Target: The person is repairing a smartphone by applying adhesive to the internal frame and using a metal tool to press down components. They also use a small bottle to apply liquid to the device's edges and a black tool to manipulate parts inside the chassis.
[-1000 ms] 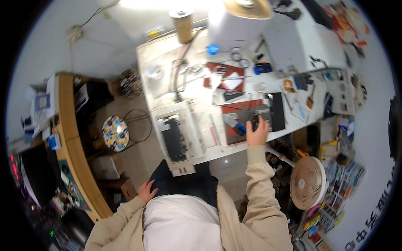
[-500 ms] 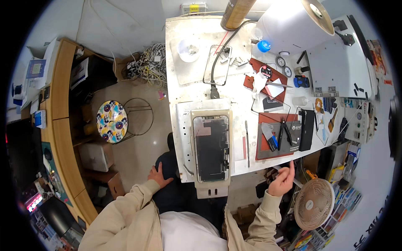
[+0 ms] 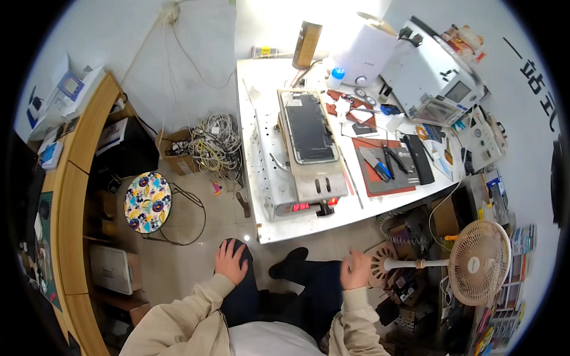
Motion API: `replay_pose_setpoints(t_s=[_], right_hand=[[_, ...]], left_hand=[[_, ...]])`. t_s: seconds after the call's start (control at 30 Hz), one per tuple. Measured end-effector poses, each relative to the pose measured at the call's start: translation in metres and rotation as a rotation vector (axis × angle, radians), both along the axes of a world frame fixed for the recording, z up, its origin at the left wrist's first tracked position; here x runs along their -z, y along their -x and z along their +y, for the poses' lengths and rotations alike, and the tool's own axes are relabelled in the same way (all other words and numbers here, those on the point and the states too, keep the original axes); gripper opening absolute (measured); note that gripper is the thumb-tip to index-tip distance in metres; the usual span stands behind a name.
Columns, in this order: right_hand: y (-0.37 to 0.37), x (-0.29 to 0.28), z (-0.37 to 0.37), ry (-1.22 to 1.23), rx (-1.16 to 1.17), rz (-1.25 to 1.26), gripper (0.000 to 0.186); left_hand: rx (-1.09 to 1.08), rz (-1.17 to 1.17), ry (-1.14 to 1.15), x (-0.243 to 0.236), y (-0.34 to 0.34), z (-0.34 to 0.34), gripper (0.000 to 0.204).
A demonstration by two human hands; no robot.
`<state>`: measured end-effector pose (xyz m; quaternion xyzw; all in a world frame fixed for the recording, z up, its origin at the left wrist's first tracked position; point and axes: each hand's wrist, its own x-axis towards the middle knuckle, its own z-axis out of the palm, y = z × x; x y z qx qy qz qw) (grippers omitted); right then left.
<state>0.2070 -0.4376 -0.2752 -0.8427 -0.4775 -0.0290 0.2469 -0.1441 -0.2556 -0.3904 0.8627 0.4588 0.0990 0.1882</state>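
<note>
My left hand (image 3: 231, 263) lies on my left knee with its fingers spread, holding nothing. Above my right thigh, my right hand (image 3: 355, 270) is raised, somewhat blurred, its fingers loosely bent; I see nothing in it. Neither hand touches the bench. On the white workbench (image 3: 273, 231), a phone screen assembly (image 3: 309, 132), dark side up, lies on a heating plate machine (image 3: 320, 185) with a lit red display. To its right, pliers (image 3: 393, 161) and a blue-handled blade tool (image 3: 375, 165) rest on a grey and red mat (image 3: 369, 185).
A beige fan (image 3: 478, 263) stands at the right. At the back of the bench are a white cylindrical appliance (image 3: 362, 53) and a brown spray can (image 3: 306, 44). A flower-patterned stool (image 3: 148, 202) and a tangle of cables (image 3: 217, 142) are on the left.
The view has shifted, so the bench appears farther up and away. My right hand has moved from beside the bench's front edge to above my right thigh. My left hand stays on my knee.
</note>
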Motion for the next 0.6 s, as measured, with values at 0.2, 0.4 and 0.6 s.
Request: replay_pose_setpoints(t_s=[0.2, 0.4, 0.6], right_hand=[[0.043, 0.078, -0.062, 0.203, 0.017, 0.013, 0.055], [-0.003, 0.056, -0.045, -0.210, 0.067, 0.273, 0.026], [-0.087, -0.132, 0.077, -0.406, -0.132, -0.035, 0.021]], left_hand=[[-0.008, -0.038, 0.000, -0.024, 0.040, -0.046, 0.071], [-0.030, -0.149, -0.024, -0.047, 0.057, -0.038, 0.072], [-0.126, 0.001, -0.006, -0.027, 0.041, -0.004, 0.076]])
